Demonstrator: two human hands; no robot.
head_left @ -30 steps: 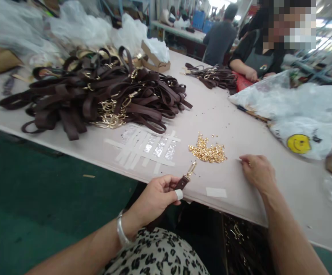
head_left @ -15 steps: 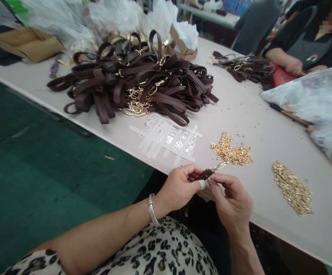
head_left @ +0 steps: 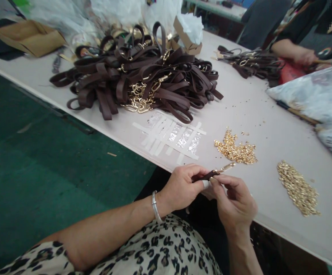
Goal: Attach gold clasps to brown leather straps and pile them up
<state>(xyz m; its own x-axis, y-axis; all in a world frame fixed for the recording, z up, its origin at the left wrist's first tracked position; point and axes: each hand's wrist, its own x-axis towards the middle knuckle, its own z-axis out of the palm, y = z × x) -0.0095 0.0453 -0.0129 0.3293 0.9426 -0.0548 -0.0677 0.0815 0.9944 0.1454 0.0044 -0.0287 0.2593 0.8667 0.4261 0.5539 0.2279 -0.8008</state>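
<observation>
My left hand (head_left: 186, 185) is closed around the end of a dark brown leather strap (head_left: 209, 175), at the table's near edge. A gold clasp (head_left: 226, 167) sticks out from the strap's end toward the back right. The fingertips of my right hand (head_left: 234, 198) are pinched against the strap's underside; whether a small part sits between them is hidden. White tape wraps a finger of my left hand. Just beyond my hands lies a pile of small shiny gold pieces (head_left: 236, 149). Farther right is a second, paler gold pile (head_left: 297, 189).
A big heap of brown straps (head_left: 143, 76) with gold clasps covers the table's left middle. Clear film under tape strips (head_left: 171, 135) is stuck before it. A plastic bag (head_left: 317, 95) lies at right. Across the table, a person (head_left: 306, 46) works beside more straps (head_left: 249, 63).
The strap end has turned in my fingers, so its edge shows more than its flat face. The whole view has shifted slightly. Across the table, the other person's hands have moved.
</observation>
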